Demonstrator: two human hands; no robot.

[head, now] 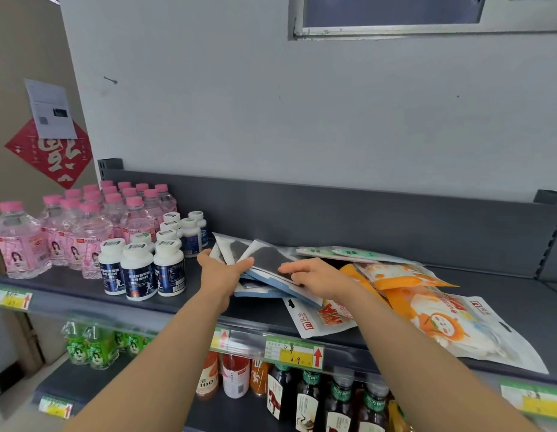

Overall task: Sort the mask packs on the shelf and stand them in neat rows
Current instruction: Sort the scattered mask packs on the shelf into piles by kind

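A loose stack of grey-and-blue mask packs (264,260) lies tilted on the dark shelf (84,291), near its middle. My left hand (219,269) grips the stack's left edge, thumb on top. My right hand (314,275) rests on the stack's right side with its fingers laid flat over the top pack. To the right, orange-and-white mask packs (433,313) lie flat in an untidy heap that reaches the shelf's front edge. Green-and-white packs (349,253) lie flat behind them. A white pack with red print (317,319) pokes out under my right wrist.
White-capped dark supplement bottles (138,269) stand just left of the stack. Pink-capped water bottles (84,222) fill the shelf's far left. The shelf's dark back panel (395,219) rises behind. Price tags (294,353) line the front rail; drink bottles (305,397) stand on the shelf below.
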